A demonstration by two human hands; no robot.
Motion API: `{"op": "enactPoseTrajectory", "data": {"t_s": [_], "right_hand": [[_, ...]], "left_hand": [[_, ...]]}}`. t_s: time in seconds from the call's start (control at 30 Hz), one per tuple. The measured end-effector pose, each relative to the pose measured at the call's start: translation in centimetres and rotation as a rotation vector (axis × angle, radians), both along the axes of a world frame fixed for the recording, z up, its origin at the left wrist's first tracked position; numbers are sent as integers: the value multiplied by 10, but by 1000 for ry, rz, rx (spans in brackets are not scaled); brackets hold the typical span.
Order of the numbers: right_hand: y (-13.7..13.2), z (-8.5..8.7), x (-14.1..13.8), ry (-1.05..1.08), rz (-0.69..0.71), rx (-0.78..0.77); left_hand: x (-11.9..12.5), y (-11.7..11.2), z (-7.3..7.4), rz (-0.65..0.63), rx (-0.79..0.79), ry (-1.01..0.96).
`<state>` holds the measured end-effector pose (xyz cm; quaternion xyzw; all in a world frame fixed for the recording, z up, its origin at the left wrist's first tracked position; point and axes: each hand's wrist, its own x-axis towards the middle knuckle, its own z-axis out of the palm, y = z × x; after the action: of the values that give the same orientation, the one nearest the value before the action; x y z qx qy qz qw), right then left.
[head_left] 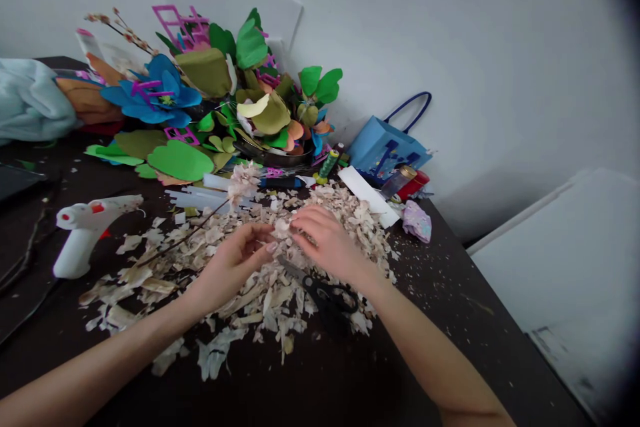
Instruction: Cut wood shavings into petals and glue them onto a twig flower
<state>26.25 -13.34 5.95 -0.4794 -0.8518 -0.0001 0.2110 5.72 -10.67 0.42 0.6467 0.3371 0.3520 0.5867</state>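
Observation:
Above a spread of pale, dry-looking scraps [270,303], my two hands meet near the middle of the view. My left hand [237,257] has its thumb and fingers curled together at a small pale petal-like piece [283,228]. From the other side, my right hand [325,240] pinches the same piece with bent fingers. Black-handled scissors [327,297] lie on the scraps just below my right hand, blades toward the fingers. Left of the hands, a thin brown stem with a pale ruffled flower [244,181] at its tip rests across the scraps.
A white glue gun [83,237] lies at left on the dark table [450,340]. Colourful craft flowers [165,90] are heaped at the back. Behind the scraps are a green thread spool [327,165], a white strip [369,195], a blue bag [383,147] and a red spool [414,185].

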Motion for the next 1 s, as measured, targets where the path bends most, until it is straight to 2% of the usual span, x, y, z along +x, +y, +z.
{"op": "enactPoseTrajectory", "data": {"t_s": [0.1, 0.23, 0.33, 0.5, 0.77, 0.9, 1.0], "right_hand": [[-31, -10, -9, 15, 1, 36], [-49, -18, -13, 44, -4, 24], [-54, -22, -11, 170, -19, -39], [-62, -29, -7, 523, -70, -221], [-66, -55, -10, 1051, -217, -429], [-67, -59, -9, 1122, -239, -537], [-70, -57, -11, 1064, -255, -508]], "left_hand": [[3, -1, 0, -21, -125, -67], [6, -4, -6, -103, -207, -74], [6, -7, -7, -143, -206, -55], [8, -11, -6, -157, -194, -14], [11, -14, -12, -223, -382, -76], [11, -15, -8, -293, -365, 12], [11, -17, -8, -330, -317, 41]]}}
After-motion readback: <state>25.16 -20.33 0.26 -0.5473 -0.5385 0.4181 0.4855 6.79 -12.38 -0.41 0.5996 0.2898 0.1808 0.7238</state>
